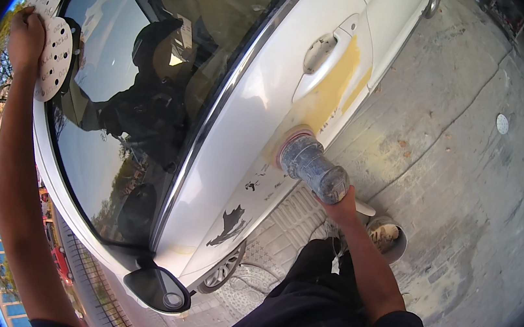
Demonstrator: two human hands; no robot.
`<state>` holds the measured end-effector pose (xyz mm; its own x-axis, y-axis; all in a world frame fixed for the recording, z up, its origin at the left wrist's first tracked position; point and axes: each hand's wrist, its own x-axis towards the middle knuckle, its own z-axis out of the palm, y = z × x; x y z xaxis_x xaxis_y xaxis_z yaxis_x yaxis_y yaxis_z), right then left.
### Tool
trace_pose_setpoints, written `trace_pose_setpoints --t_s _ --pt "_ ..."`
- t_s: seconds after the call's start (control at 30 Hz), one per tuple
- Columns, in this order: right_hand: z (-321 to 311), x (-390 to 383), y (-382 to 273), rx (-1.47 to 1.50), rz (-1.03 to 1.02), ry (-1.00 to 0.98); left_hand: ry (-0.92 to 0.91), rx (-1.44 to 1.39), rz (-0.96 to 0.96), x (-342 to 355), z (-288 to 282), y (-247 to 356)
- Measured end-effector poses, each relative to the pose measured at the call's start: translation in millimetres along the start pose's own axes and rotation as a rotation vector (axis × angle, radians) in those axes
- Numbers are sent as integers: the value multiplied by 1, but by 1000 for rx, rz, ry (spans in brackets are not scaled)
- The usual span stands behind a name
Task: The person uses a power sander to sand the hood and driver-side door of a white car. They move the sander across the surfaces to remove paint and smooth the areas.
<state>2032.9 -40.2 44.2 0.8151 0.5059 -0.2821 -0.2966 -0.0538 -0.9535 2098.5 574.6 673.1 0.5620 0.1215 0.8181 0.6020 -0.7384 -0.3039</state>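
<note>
My right hand (339,206) grips a dusty grey orbital sander (315,165), its round pad against the white car door (237,154). Just beyond the sander, a yellow filler patch (331,93) spreads below the door handle (328,51). Nearer me on the door are dark bare patches (228,225) where paint is gone. My left arm reaches up to the roof edge, and my left hand (26,40) is closed on pale perforated sanding discs (56,63) there. Part of the fingers is hidden behind the discs.
Beside the door, the side window (154,85) reflects me and the sky. A side mirror (158,288) juts out at lower left. On the dusty paved ground, a bucket (390,238) stands by my right forearm, and a pale round disc (502,124) lies farther right. A cable or crack (443,130) crosses the ground.
</note>
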Motion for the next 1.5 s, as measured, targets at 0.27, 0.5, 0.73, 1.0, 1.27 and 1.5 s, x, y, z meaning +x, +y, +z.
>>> trace_pose_setpoints --t_s 0.27,0.5,0.73,1.0,1.27,1.5 --pt "6 -14 -21 -5 -178 -27 1 14 18 1 3 -9" --pt "15 -15 -4 27 -245 28 -12 -19 10 4 3 -10" --pt "9 -7 9 8 53 -14 -14 21 24 6 4 -16" --pt "16 -14 -7 3 -198 53 18 66 46 7 7 -20" --pt "18 -21 2 -125 -193 104 29 72 39 6 5 -24" --pt "15 -16 14 -36 -92 -54 14 74 50 12 9 -30"
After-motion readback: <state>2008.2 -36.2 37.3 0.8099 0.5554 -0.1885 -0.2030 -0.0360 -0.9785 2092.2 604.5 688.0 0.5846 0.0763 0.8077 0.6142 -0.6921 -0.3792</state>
